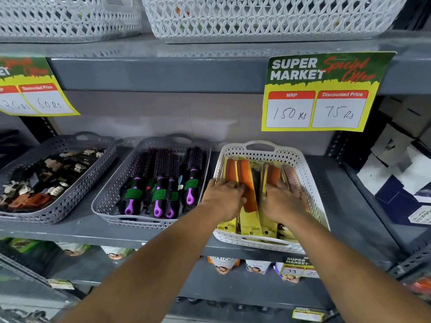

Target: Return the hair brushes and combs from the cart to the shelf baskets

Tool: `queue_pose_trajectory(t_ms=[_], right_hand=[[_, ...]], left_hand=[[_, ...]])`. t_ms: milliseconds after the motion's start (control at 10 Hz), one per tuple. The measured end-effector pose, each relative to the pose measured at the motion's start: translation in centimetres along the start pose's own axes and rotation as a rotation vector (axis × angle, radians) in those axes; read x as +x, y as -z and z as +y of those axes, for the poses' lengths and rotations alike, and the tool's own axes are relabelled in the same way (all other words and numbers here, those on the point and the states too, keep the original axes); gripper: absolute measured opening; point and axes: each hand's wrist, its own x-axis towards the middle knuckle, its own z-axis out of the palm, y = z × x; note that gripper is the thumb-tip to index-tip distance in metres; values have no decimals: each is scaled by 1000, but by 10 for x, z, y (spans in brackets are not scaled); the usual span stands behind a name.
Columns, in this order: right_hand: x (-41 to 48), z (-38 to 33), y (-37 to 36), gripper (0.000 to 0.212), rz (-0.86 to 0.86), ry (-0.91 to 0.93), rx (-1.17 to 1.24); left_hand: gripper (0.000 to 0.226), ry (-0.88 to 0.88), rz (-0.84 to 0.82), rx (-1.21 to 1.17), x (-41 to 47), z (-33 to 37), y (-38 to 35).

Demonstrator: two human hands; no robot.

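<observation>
1. Two bare forearms reach up from the bottom edge into the white basket (303,164) on the grey shelf (345,206).
2. The left hand (224,198) lies palm down, fingers loosely spread, on the packed orange combs (247,180).
3. The right hand (283,201) rests likewise, fingers spread, on combs further right.
4. Just left, a grey basket (107,197) holds purple-handled brushes (161,183); beyond it, a basket of hair clips (42,183).
5. A price sign (324,92) hangs above; bare shelf lies right of the white basket.
</observation>
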Motion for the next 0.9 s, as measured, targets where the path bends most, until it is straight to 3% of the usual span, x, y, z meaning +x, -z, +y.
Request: queue_pose_trajectory(t_ms=[100,300,600,700,800,900], right_hand=[[11,14,-10,57,-127,5,40],[12,24,-5,59,-224,61,30],[7,29,0,58,-266,162,-15],[5,29,2,57,-175,177,13],[-3,28,15,57,47,218,20],[-29,25,24,57,341,324,130]], left_hand=[[56,-23,1,20,5,-1,-6],[56,-31,-47,53,9,-1,-4],[56,2,19,41,8,1,-7],[56,0,57,-23,3,0,-4],[56,-16,146,-94,-8,0,10],[56,-112,377,-99,-31,2,24]])
